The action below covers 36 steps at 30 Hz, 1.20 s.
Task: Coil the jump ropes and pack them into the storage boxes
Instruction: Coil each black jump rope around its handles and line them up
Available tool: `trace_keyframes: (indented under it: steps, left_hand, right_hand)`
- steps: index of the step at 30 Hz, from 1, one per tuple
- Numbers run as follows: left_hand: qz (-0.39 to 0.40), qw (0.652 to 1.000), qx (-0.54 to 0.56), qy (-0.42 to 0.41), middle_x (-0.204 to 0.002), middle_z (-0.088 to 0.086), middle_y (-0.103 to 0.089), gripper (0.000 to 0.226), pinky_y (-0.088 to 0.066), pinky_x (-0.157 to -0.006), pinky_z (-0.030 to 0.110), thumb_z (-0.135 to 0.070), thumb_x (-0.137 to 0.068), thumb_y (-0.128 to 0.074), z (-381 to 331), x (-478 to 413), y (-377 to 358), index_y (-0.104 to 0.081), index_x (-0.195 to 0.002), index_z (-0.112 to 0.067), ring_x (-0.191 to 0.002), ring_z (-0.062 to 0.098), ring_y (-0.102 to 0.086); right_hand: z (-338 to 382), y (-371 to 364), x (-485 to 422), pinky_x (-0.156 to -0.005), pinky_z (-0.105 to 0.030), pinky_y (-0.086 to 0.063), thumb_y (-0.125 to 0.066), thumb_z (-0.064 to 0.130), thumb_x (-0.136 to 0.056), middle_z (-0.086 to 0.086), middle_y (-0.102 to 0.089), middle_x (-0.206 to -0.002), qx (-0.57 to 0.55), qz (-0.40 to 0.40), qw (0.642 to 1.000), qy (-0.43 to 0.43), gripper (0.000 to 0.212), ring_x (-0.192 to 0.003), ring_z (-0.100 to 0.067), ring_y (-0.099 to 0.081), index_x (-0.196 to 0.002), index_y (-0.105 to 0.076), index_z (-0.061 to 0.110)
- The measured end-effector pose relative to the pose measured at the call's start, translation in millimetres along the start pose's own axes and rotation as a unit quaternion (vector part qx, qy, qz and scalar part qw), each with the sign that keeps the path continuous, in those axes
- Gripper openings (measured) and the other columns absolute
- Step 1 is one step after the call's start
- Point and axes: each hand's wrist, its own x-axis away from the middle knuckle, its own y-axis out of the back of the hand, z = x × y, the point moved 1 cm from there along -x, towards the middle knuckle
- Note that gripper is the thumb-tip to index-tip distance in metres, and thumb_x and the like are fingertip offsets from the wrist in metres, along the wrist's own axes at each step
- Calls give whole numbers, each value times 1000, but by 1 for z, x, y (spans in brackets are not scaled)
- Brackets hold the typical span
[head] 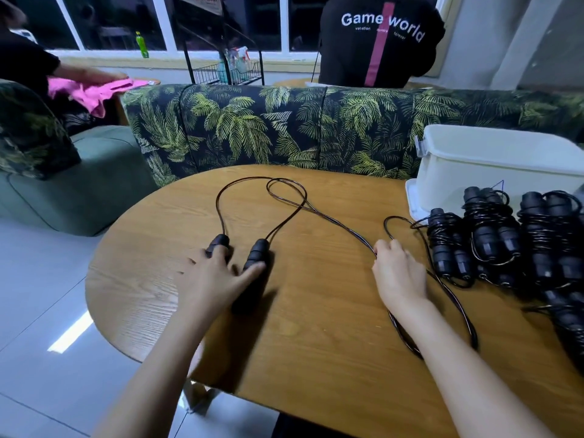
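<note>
While uncoiled, black jump rope (286, 213) loops across table (316, 311).

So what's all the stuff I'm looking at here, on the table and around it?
table: one, light wood, rounded, foreground
loose jump rope: one, black, cord sprawled across the table
coiled jump ropes: at least three bundles, black, table's right side
storage box: one, white, table's far right
sofa: one, dark with green palm print, behind the table
armchair: one, grey-green, left
pink cloth: one, far left, under another person's hand
person in black shirt: one, back turned, beyond the sofa
green bottle: one, windowsill
left hand: fingers straight, touching the rope's two handles
right hand: curled on the rope's cord
</note>
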Motion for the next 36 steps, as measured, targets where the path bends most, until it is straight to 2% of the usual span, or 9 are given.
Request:
trace_keyframes:
  steps: [3,6,13,17,19,23,28,33,36]
  left_hand:
    - [7,999,-54,1,-114,12,-48,73,-45,-89,46,-85,-67,-45,-15,2,-6,-54,-106,-24,-109,38,-45]
    - [-10,999,-43,-22,-102,11,-52,52,-34,-73,37,-69,-67,-53,-23,-5,-7,-55,-92,-23,-103,35,-46]
    - [-34,998,11,-57,-77,3,-57,38,-37,-78,37,-52,-75,-69,-29,-5,4,-58,-80,-17,-90,28,-49]
    - [29,982,160,-99,-67,2,-56,35,-38,-60,33,-44,-64,-77,-31,-2,3,-51,-70,-22,-71,27,-57]
    - [56,963,199,-173,-66,0,-54,38,-36,-56,33,-52,-50,-66,-43,4,2,-45,-69,-26,-64,23,-51]
    - [140,921,150,-330,-81,-6,-52,37,-39,-61,33,-44,-57,-68,-73,15,-1,-44,-82,-31,-78,13,-46]
    - [165,884,51,-434,-89,-6,-49,45,-34,-71,29,-40,-64,-71,-102,21,-1,-41,-96,-28,-82,5,-39]
    - [152,888,29,-434,-139,-13,-50,84,-28,-106,39,-57,-69,-62,-90,22,-9,-24,-139,-33,-125,10,-42]
    - [125,898,36,-421,-127,-11,-54,81,-34,-105,39,-60,-72,-59,-80,25,-12,-33,-144,-36,-118,11,-45]
  right_hand:
    - [-1,-4,0,-64,-30,-36,-49,9,-98,-4,-54,-118,-12,-8,1000,21,27,-104,-24,-57,-123,-50,19]
    - [-9,-5,-2,-62,-31,-36,-49,-1,-95,-5,-55,-113,-18,-12,1000,21,33,-95,-24,-59,-123,-51,17]
    - [-30,-7,-1,-63,-30,-39,-50,12,-100,-3,-57,-110,-42,-14,999,21,21,-98,-25,-60,-120,-54,17]
    - [-39,-5,3,-61,-31,-39,-51,10,-100,-3,-58,-109,-48,-23,998,23,22,-93,-25,-61,-121,-54,17]
    - [-45,-4,4,-58,-30,-36,-54,5,-96,-2,-57,-109,-24,-29,999,17,29,-91,-23,-61,-122,-53,18]
    - [-59,3,8,-58,-31,-34,-56,2,-93,-2,-55,-112,26,-27,999,2,31,-98,-22,-58,-120,-54,19]
    - [-72,10,23,-63,-31,-44,-55,9,-95,1,-54,-115,-22,-29,998,49,28,-105,-19,-53,-121,-58,19]
    - [-58,19,41,-81,-20,-42,-59,21,-96,17,-52,-124,-200,3,961,191,29,-114,-4,-44,-124,-59,28]
    - [-43,17,49,-99,-27,-43,-58,22,-97,20,-47,-133,-221,64,944,234,35,-122,-1,-38,-131,-56,32]
